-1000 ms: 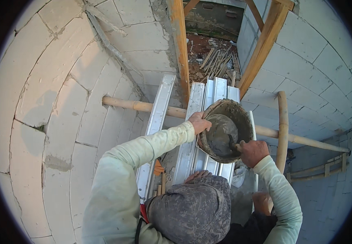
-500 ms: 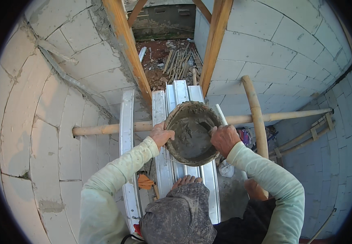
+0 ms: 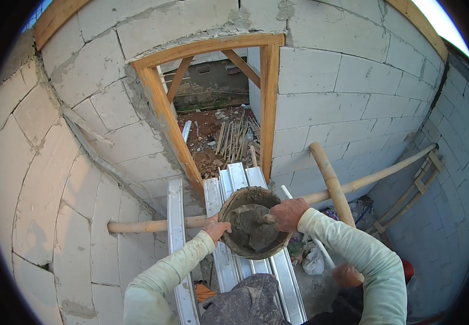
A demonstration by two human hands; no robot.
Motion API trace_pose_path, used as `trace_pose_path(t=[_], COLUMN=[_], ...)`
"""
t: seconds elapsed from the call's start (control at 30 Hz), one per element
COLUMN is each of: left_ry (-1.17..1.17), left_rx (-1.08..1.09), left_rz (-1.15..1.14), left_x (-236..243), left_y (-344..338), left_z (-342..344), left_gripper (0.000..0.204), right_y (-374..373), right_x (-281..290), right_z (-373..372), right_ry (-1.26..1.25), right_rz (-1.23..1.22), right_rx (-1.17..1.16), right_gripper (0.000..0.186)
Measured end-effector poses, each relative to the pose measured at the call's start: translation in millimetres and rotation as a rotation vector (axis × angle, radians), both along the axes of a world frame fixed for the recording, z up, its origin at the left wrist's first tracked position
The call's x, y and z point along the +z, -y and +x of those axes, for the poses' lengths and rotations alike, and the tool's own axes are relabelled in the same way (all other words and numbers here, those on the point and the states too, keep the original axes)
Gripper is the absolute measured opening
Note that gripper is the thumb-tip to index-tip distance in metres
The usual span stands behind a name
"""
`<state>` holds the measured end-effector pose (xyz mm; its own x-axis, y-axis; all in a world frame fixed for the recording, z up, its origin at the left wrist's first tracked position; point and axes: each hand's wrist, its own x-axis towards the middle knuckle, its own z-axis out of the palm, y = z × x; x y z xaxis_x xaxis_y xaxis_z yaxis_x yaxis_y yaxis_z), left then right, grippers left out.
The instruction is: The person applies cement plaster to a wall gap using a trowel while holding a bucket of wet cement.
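Note:
A round, mortar-caked bucket [image 3: 227, 241] stands over the metal planks, with wet grey mortar [image 3: 253, 227] inside. On its left rim my left hand [image 3: 216, 228] is closed, thumb toward the inside. My right hand [image 3: 289, 214] is in a fist at the right side of the opening. From that fist a mortar-smeared trowel handle [image 3: 269, 219] points into the bucket; its blade is largely lost in the mortar.
Silvery metal planks [image 3: 294, 290] run over a bamboo pole [image 3: 378, 176]; another bamboo pole [image 3: 332, 184] rises beside them. Ahead, a wooden frame [image 3: 267, 108] opens onto rubble and a stick pile [image 3: 234, 138]. Pale block walls [image 3: 342, 116] surround me. A white bag [image 3: 313, 261] lies below right.
The view has tilted up, so the bucket sits lower in it and the frame's top shows. My right hand has moved from the rim inward over the mortar; my left stays on the rim.

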<state>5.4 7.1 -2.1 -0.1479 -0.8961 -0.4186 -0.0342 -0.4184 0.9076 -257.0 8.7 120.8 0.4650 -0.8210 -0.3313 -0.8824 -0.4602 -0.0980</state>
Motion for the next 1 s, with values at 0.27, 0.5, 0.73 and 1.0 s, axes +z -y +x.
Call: trace_pose_path(t=[0.27,0.5,0.73,1.0], left_ry=[-0.038,0.106,0.303,0.081], left_rx=[-0.026,-0.092,-0.258,-0.080], left_rz=[-0.020,-0.075,-0.468,-0.039], left_x=[23,11,-19,13], left_y=[7,11,16,7], left_z=[-2,-5,18,1], left_gripper=[0.036,0.039,0.037,0.047], right_y=[-1,4,1,-15], right_x=[-19,-91,-85,-61], right_z=[-10,-11,-9,-28], right_ry=[-0.364,-0.277,-0.181,-0.015], right_rz=[-0.568,-0.521,-0.521,-0.612], right_rx=[0.142,0.198,0.323,0.659], right_gripper=[0.021,0.034,0.038,0.032])
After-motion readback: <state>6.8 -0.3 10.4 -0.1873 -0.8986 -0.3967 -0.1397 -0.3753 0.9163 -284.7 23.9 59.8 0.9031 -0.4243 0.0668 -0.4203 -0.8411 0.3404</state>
